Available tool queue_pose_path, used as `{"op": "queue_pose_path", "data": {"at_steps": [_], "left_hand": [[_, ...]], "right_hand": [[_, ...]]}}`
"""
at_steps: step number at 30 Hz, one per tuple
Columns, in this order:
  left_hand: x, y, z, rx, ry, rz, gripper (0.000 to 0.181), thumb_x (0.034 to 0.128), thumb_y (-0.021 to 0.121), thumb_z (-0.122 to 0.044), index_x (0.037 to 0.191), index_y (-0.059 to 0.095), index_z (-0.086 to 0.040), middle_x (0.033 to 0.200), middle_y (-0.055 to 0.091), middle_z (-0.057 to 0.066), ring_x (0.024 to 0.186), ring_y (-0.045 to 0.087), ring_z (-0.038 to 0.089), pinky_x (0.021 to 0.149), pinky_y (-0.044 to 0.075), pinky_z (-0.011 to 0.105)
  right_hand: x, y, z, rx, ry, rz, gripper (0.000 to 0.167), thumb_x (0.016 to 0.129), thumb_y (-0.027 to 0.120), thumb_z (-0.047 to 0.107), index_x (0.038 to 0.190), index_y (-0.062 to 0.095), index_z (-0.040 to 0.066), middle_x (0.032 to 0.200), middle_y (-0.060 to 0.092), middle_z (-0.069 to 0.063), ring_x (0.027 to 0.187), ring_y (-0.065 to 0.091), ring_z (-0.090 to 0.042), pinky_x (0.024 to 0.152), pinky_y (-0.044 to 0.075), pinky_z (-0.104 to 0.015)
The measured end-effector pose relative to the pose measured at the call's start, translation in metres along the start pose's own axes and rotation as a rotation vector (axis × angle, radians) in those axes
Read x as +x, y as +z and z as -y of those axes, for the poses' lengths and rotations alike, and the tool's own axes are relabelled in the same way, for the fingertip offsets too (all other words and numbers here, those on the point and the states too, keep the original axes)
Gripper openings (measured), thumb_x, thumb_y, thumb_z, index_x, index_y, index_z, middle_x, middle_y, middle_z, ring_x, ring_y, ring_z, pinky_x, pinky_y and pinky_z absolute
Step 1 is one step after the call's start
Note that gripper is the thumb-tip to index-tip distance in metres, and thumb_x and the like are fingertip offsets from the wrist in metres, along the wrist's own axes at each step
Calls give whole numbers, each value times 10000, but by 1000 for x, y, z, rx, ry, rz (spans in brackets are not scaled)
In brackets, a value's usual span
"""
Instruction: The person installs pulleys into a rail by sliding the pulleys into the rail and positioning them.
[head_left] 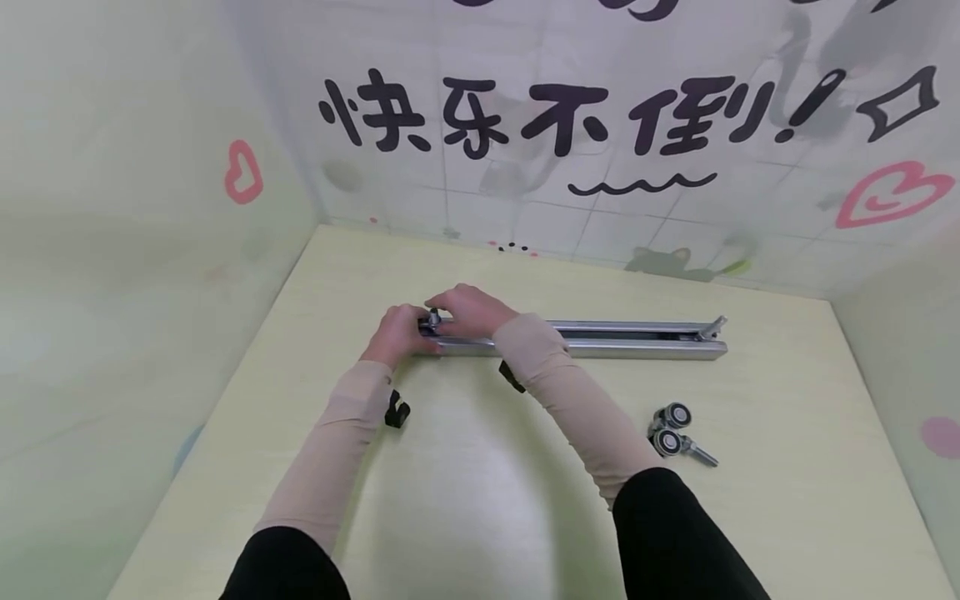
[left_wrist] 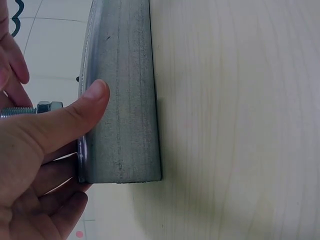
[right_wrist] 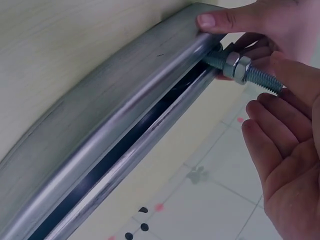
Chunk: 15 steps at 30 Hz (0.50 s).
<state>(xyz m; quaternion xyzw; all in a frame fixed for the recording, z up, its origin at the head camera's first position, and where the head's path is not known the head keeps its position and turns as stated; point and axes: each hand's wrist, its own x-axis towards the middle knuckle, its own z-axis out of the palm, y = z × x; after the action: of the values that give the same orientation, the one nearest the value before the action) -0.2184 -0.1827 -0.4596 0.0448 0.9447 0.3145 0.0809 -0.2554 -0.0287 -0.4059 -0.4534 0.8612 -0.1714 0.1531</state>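
Note:
A grey metal channel rail (head_left: pixel 630 346) with a slot along it lies across the table. My left hand (head_left: pixel 397 333) grips its left end, the thumb pressed on the rail's side in the left wrist view. From the slot there sticks out a threaded bolt (right_wrist: pixel 265 80) with two nuts (right_wrist: pixel 237 67). My right hand (head_left: pixel 474 310) is at the bolt's free end, thumb and loosely bent fingers on either side of it in the right wrist view. A second bolt (head_left: pixel 711 329) leans out of the slot at the rail's right end.
Wheeled roller trolleys (head_left: pixel 670 429) with a bolt lie on the table at the right. One small black piece (head_left: pixel 396 410) lies beside the left forearm, another black piece (head_left: pixel 512 377) by the right wrist. A printed white backdrop (head_left: pixel 525 179) stands behind the table.

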Motion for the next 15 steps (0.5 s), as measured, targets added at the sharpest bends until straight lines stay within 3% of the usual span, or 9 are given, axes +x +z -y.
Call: {"op": "queue_pose_path", "data": {"at_steps": [7,15], "left_hand": [[1,3,-2,-13,4,-17,414,600,841,-145,940,660,7,942,666,168,875,596,274,832,469,384],[-2,1,-4,-24,7,-31,444,603,837,-128,985,659,11,968,660,180,896,592,278,851,465,386]], "right_hand": [[3,4,6,-17,23,-38,254,830,633,57,1082,661,66,1048,668,-50,948,619,-163,847,478,-239],[13,15,8,-60,95,-124,182,813,605,6,950,707,68,896,691,-36,779,618,-143,731,498,-247]]}}
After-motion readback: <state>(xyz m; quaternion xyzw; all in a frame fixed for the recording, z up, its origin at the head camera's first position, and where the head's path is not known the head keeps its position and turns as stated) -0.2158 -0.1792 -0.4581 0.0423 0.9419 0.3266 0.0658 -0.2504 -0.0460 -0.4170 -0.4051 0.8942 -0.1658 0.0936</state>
